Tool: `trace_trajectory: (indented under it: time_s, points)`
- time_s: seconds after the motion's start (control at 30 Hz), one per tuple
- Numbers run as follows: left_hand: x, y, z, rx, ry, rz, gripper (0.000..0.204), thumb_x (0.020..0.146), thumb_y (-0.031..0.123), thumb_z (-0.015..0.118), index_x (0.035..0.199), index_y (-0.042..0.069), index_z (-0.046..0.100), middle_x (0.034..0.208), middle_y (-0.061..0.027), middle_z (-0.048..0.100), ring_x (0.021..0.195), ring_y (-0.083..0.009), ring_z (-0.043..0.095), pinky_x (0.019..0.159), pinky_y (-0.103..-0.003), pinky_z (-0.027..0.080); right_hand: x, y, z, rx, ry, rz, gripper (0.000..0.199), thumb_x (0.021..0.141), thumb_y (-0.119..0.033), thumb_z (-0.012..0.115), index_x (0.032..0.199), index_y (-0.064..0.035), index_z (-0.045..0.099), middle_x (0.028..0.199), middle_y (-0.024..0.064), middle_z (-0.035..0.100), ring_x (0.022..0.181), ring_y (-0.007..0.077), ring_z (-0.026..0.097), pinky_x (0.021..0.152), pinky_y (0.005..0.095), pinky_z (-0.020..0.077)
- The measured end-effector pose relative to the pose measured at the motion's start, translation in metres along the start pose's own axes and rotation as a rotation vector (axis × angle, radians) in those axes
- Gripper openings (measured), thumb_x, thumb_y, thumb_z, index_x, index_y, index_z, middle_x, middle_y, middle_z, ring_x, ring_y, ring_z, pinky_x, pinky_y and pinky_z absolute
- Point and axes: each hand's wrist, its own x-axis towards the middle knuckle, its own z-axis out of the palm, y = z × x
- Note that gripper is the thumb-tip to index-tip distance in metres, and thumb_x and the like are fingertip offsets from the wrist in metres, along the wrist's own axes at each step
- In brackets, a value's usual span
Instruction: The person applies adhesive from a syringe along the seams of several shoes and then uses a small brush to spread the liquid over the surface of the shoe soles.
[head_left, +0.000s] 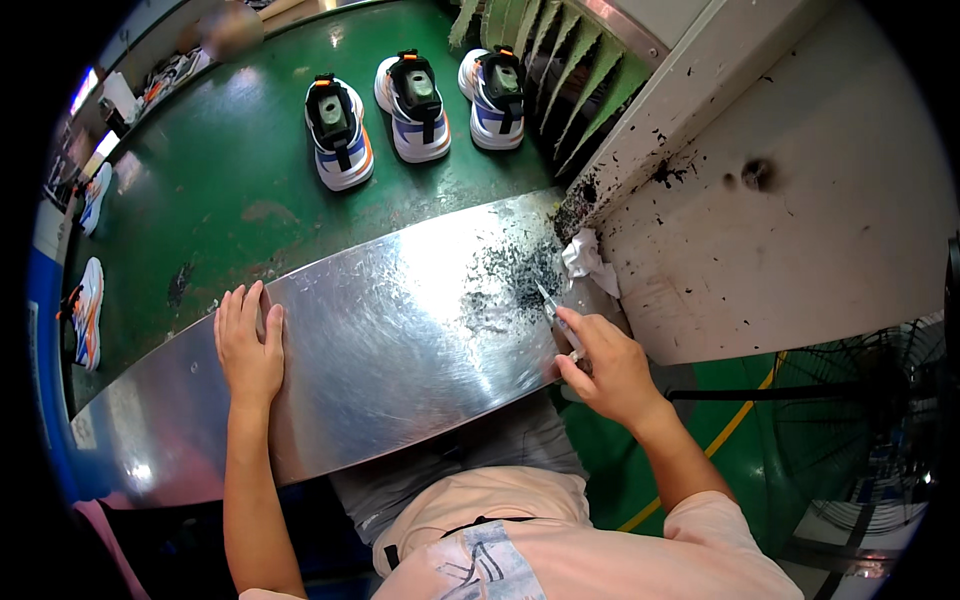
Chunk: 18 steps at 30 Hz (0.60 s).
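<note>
My right hand [612, 368] is closed around a slim, silvery pen-like tool [548, 300] with a pointed tip. Its exact kind is hard to make out. The tip points at dark, flaky residue [515, 272] on the shiny metal ledge [400, 370]; I cannot tell whether it touches. My left hand [249, 345] lies flat on the ledge's far edge by the green belt, holding nothing, its fingers stretched out. Beside the residue, against the machine wall, sits a crumpled white tissue [588, 262].
Three white, blue and orange sneakers [414, 110] stand on the green belt [230, 190]. More sneakers [89, 315] line its left side. Green curtain strips [560, 70] hang at the opening of a beige machine [790, 220] spotted with black. A fan [850, 420] stands at right.
</note>
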Motion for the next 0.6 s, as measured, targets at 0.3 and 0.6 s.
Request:
trace_trajectory:
  time_s: [0.3, 0.6]
  points:
    - [-0.006, -0.012, 0.002, 0.013, 0.017, -0.017, 0.041, 0.087, 0.03, 0.058, 0.122, 0.008, 0.057, 0.128, -0.0171, 0.053, 0.126, -0.0343, 0.041, 0.108, -0.045, 0.028, 0.0, -0.001, 0.0, 0.282, -0.091, 0.031, 0.049, 0.081, -0.015, 0.065, 0.127, -0.0092, 0.051, 0.098, 0.0076, 0.059, 0.086, 0.0185, 0.058, 0.072, 0.0275, 0.0474]
    - [0.0, 0.005, 0.012, -0.059, 0.056, -0.01, 0.046, 0.087, 0.036, 0.057, 0.123, 0.009, 0.056, 0.131, -0.0204, 0.049, 0.129, -0.0369, 0.037, 0.111, -0.046, 0.023, -0.011, -0.043, -0.002, 1.519, 0.217, 0.252, 0.06, 0.084, -0.019, 0.069, 0.132, -0.0045, 0.035, 0.115, 0.0151, 0.049, 0.078, 0.0179, 0.058, 0.041, 0.0216, 0.0494]
